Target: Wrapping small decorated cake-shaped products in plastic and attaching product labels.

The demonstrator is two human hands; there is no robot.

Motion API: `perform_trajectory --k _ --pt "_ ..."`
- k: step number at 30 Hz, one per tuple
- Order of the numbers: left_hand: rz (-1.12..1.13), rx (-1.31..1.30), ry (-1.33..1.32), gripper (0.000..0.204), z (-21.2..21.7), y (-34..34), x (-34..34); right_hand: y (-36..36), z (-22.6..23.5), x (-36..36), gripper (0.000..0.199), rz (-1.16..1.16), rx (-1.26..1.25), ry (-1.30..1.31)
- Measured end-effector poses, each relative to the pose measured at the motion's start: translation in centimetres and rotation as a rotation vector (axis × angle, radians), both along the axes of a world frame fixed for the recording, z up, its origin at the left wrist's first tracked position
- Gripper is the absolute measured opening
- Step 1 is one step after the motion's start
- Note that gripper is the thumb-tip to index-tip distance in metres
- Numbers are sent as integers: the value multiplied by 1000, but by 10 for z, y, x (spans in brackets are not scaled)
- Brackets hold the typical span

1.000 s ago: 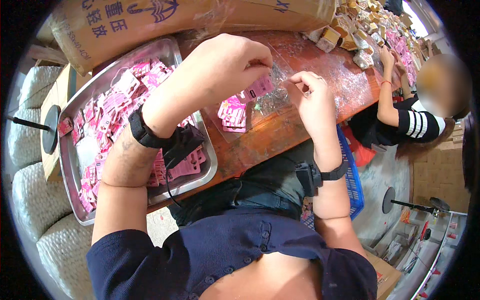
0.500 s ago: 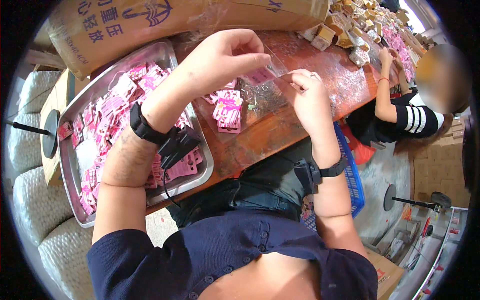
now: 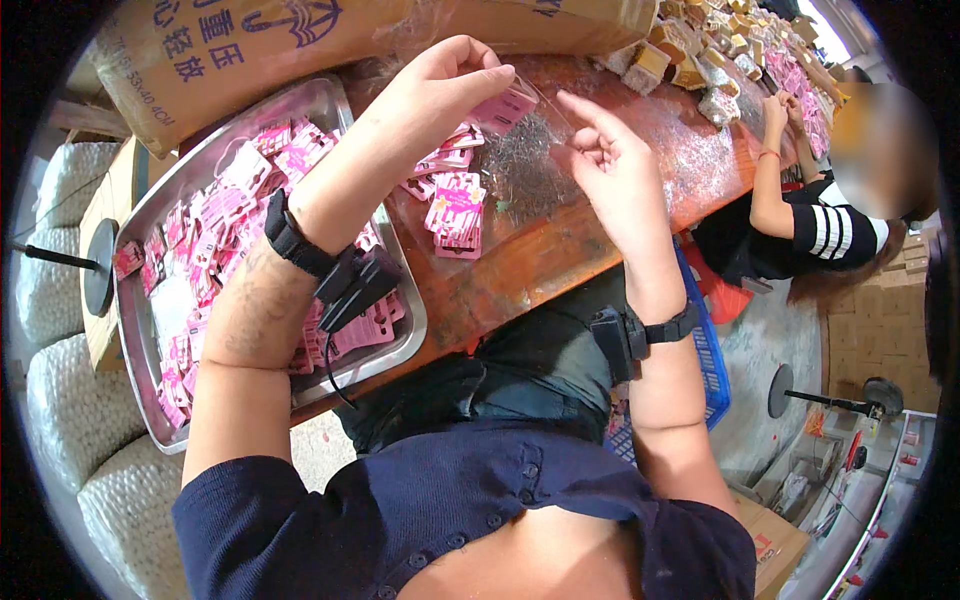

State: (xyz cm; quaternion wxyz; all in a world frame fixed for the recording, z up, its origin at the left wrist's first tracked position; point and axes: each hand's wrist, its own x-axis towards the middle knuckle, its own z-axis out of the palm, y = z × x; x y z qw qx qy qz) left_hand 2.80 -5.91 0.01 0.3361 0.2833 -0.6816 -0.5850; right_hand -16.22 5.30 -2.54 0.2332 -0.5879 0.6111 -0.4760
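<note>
Holding hand: by the left hand [image 3: 468, 78], a pink card [image 3: 505, 108] is pinched between thumb and forefinger brought together; the card is raised over the table [image 3: 545, 280], and its upper edge is covered by the fingertips.
Right hand [image 3: 612, 165]: forefinger and thumb are parted and the other fingers curled; whether anything thin is held cannot be told.
Clear strip [image 3: 548, 103]: seen as a fine line between card and right hand; its far end cannot be made out.
Shiny bits [image 3: 525, 165]: strewn on the table near the card; too small to be identified.
Carton [image 3: 400, 35]: brown cardboard, cut off by the upper border of the view.
Co-worker [image 3: 835, 235]: placed at the right; what is handled there is not made out.
Tray [image 3: 415, 345]: smooth metal, round-cornered, rimmed; crossed by the left forearm and heaped with flat pink cards.
Card stack [image 3: 458, 215]: glossy, unevenly fanned, laid beside the tray.
Table surface: reddish wood, worn and scuffed.
Basket [image 3: 712, 365]: blue lattice, partly hidden by the right forearm.
Front edge: run slantwise past the lap; bare wood is left between it and the card stack.
Gap between hands: narrow, with both hands raised clear of the tray rim.
</note>
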Motion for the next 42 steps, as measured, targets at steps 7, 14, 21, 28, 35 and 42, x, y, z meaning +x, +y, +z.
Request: perform_trajectory --k 7,14,21,28,35,42 --pt "-100 46 94 17 -3 9 -9 13 23 14 37 89 -153 -233" --pt "-129 -154 -22 20 4 26 -6 32 35 23 41 68 -275 -74" --pt "-270 -290 135 15 11 35 -10 41 37 22 34 -23 -129 -71" --pt "-187 -941 -38 15 22 42 -5 43 43 25 28 99 -124 -578" --pt "-157 -698 21 18 19 44 -4 43 45 15 21 198 -58 -876" --pt "-161 -356 53 22 14 40 -8 38 41 18 19 168 -49 -873"
